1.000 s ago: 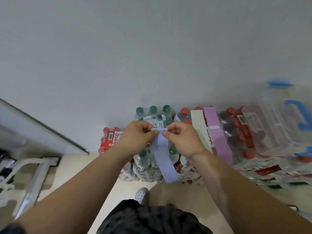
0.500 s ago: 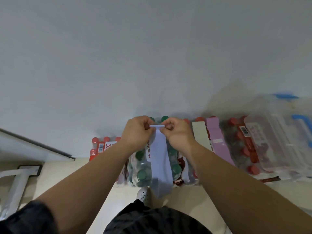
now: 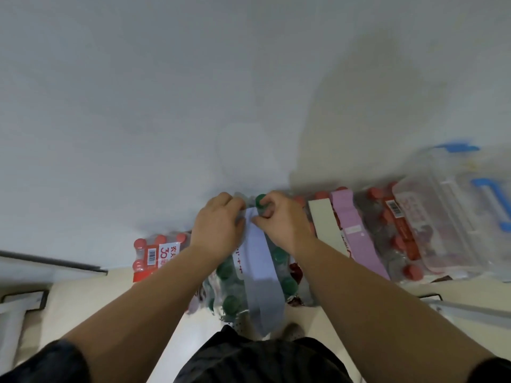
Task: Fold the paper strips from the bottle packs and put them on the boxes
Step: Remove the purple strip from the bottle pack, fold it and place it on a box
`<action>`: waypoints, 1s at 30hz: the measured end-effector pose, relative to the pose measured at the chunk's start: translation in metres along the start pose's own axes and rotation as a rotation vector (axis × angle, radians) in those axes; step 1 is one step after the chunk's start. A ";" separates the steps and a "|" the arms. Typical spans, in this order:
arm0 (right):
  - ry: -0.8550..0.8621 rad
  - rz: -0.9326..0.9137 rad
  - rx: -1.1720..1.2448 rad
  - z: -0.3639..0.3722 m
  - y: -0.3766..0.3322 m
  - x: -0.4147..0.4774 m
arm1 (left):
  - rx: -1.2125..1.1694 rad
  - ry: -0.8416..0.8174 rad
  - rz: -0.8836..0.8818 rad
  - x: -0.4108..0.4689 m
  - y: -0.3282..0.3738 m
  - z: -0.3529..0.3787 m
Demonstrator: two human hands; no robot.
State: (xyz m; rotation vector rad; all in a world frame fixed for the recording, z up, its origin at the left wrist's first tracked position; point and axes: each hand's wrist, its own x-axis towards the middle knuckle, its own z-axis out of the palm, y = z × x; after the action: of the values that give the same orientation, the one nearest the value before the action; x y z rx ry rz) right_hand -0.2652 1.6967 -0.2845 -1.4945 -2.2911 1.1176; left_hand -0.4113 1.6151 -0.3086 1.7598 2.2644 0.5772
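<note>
Pinching the blue strip's top end over the green-capped pack

My shorts sit nearest; beyond them the pale blue paper strip [image 3: 262, 275] hangs down the green-capped bottle pack [image 3: 229, 286] on the floor. It looks light, limp and easily creased, best held by its corners. My left hand [image 3: 218, 230] and right hand [image 3: 282, 225] have fingers clamped on its top end. Farther right lie cream and lilac strips.

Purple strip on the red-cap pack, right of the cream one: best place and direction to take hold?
Judging by how it lies, take the purple strip at its near end, which seems to overhang the red-cap pack toward the person. Come from the near side, pinching top and underside. Its far end lies flat between caps, close to the cream strip.
</note>
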 end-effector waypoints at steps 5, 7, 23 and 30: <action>0.110 0.081 0.111 -0.029 0.028 -0.018 | 0.170 0.031 0.063 -0.009 0.011 -0.006; 0.198 0.089 0.084 -0.050 0.044 -0.028 | 0.196 0.031 0.093 -0.009 0.020 -0.009; 0.118 0.107 -0.196 -0.130 0.120 0.019 | -0.106 -0.129 0.034 0.065 0.160 0.038; 0.013 0.023 -0.440 -0.142 0.124 0.039 | -0.051 -0.164 -0.054 0.084 0.180 0.068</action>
State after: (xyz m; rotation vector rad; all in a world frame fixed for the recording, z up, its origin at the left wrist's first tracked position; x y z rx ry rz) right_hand -0.1219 1.8251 -0.2778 -1.6627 -2.6349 0.6260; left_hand -0.2478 1.7451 -0.2864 1.6515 2.1597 0.4586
